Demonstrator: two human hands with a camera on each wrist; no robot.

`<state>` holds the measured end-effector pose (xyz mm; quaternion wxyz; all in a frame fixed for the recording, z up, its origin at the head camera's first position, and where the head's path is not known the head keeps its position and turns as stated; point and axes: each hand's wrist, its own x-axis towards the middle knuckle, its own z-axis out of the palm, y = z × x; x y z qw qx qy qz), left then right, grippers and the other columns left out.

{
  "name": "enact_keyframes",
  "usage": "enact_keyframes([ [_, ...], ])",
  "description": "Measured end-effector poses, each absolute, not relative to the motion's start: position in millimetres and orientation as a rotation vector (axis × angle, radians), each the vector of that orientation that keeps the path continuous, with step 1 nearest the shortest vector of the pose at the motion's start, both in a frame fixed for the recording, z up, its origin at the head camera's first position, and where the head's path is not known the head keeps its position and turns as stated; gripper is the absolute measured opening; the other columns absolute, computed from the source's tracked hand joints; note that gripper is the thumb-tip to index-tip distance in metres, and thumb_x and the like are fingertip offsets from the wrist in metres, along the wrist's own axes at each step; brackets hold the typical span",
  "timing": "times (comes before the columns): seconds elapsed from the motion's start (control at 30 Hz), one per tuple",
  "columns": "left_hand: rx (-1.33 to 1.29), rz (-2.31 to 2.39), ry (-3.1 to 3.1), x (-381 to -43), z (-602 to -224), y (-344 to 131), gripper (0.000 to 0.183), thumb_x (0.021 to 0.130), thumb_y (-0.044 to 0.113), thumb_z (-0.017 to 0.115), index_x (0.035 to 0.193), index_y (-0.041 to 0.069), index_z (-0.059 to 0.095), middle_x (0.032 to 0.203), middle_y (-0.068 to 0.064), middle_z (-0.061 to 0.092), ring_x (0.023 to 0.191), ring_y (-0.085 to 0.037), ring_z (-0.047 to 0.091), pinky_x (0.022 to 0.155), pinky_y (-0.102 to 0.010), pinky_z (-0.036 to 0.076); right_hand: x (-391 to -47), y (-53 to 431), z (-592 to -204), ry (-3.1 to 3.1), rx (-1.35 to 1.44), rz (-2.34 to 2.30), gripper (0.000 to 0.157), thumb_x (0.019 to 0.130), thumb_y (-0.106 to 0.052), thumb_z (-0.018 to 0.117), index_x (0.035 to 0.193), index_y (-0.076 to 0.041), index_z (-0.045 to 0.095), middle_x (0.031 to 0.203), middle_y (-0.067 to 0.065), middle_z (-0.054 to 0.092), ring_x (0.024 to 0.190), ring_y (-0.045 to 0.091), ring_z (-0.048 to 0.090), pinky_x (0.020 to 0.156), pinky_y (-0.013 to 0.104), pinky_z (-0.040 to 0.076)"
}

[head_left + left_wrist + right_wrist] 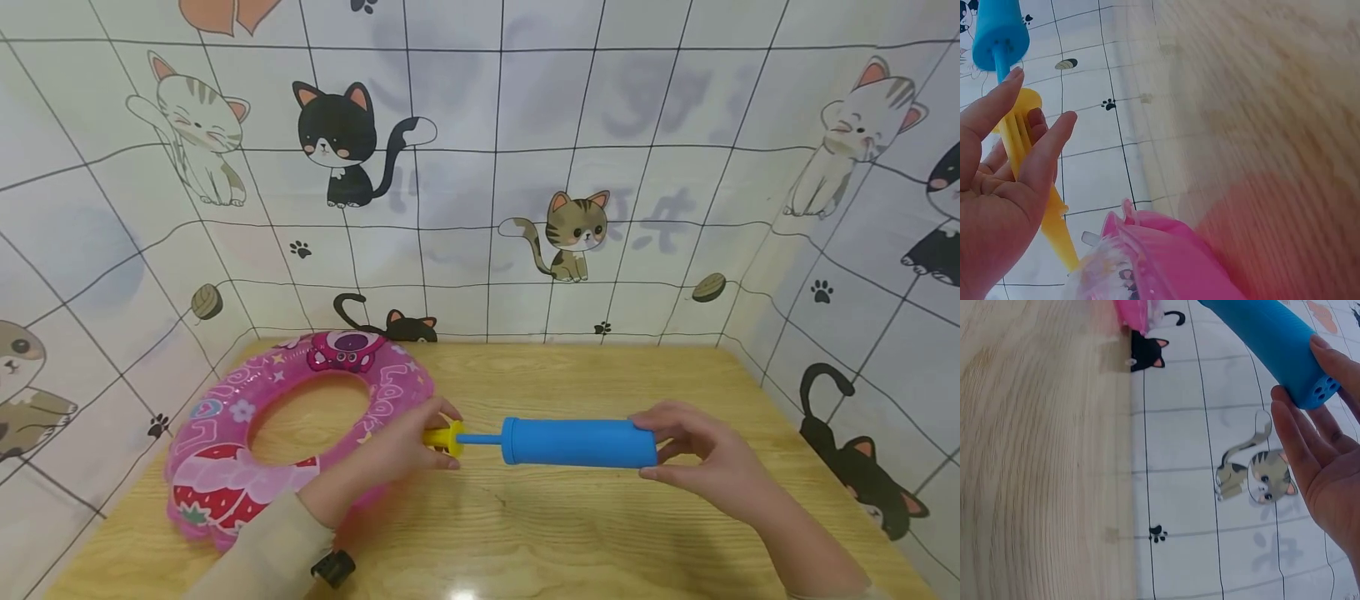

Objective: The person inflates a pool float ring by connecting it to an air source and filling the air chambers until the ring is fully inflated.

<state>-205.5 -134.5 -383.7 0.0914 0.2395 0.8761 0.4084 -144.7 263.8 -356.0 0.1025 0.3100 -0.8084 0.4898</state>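
A hand air pump [577, 442] with a blue barrel and a yellow nozzle end is held level above the table between both hands. My left hand [401, 446] grips its yellow end [1019, 137], fingers and thumb around it; a thin blue rod joins that end to the barrel. At the other end my right hand [701, 454] holds the barrel's base by the fingertips and thumb, and small holes show in that base [1324, 392] in the right wrist view. Behind the left forearm lies a pink inflated swim ring [217, 408], partly covered by the arm.
The wooden table [585, 533] carries the ring on its left side. A white tiled-pattern cloth [465, 183] with cartoon cats rises behind and at both sides. A small black object [333, 568] sits at the left sleeve's cuff.
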Motion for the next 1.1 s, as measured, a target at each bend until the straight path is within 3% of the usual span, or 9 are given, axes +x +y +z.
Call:
enact_keyframes([
  [0.23, 0.712, 1.206, 2.609, -211, -385, -144, 0.047, 0.080, 0.016, 0.082, 0.118, 0.017, 0.054, 0.117, -0.008, 0.065, 0.109, -0.028, 0.061, 0.093, -0.045, 0.050, -137, 292, -353, -2.331, 0.990, 1.440, 0.060, 0.070, 0.023, 0.072, 0.126, 0.007, 0.057, 0.124, 0.002, 0.057, 0.100, 0.012, 0.062, 0.077, 0.023, 0.055],
  [0.63, 0.793, 1.277, 2.526, -212, -385, -151, 0.040, 0.083, 0.010, 0.078, 0.115, 0.013, 0.054, 0.120, -0.009, 0.065, 0.111, -0.028, 0.061, 0.094, -0.043, 0.050, -120, 315, -342, -2.246, 1.046, 1.408, 0.069, 0.061, 0.033, 0.070, 0.125, 0.009, 0.057, 0.127, 0.011, 0.054, 0.107, 0.011, 0.059, 0.081, 0.017, 0.051],
  [0.83, 0.768, 1.267, 2.533, -210, -383, -145, 0.044, 0.084, 0.011, 0.077, 0.121, 0.008, 0.054, 0.121, -0.009, 0.064, 0.110, -0.027, 0.060, 0.095, -0.043, 0.049, -126, 301, -342, -2.220, 1.070, 1.557, 0.063, 0.065, 0.030, 0.071, 0.123, 0.008, 0.059, 0.125, 0.012, 0.056, 0.105, 0.014, 0.062, 0.076, 0.024, 0.056],
  [1.1, 0.810, 1.237, 2.587, -214, -385, -138, 0.042, 0.082, 0.007, 0.078, 0.117, 0.008, 0.055, 0.117, -0.010, 0.066, 0.102, -0.023, 0.062, 0.091, -0.039, 0.052, -138, 261, -354, -2.319, 0.882, 1.516, 0.053, 0.070, 0.017, 0.077, 0.120, 0.001, 0.064, 0.120, 0.007, 0.060, 0.099, 0.012, 0.063, 0.069, 0.028, 0.058],
])
